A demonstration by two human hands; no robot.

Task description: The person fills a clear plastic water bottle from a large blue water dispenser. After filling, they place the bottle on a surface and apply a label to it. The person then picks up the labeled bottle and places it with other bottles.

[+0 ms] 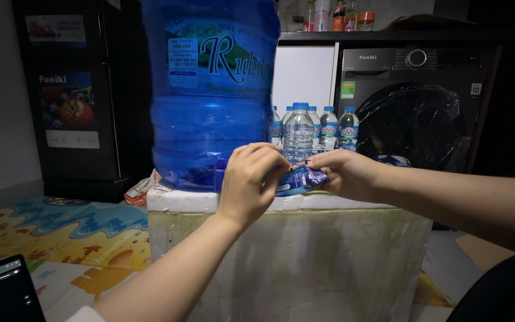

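Here, from my remote seat, I see both hands meet over a small blue crinkled wrapper (301, 179) on the top edge of a white foam box (293, 262); the left hand (250, 182) pinches its end from about nine o'clock, fingers curled together on the glossy film; the right hand (346, 173) clamps the other end from three o'clock; the wrapper's long axis runs nearly level between the two grips, tilting slightly up toward the right hand; both hands are equally close, each touching it. Just at ten o'clock from the wrapper stands a big translucent blue water jug (210, 89), smooth and ribbed, resting on the box's rough, pitted lid; at twelve o'clock, behind the hands, a cluster of small clear bottles (311, 128) with blue caps; farther back, a dark front-loading washer (415, 107) draped in plastic film; at nine o'clock, a black fridge (73, 95); a bright patterned floor mat (61, 232) lies below.
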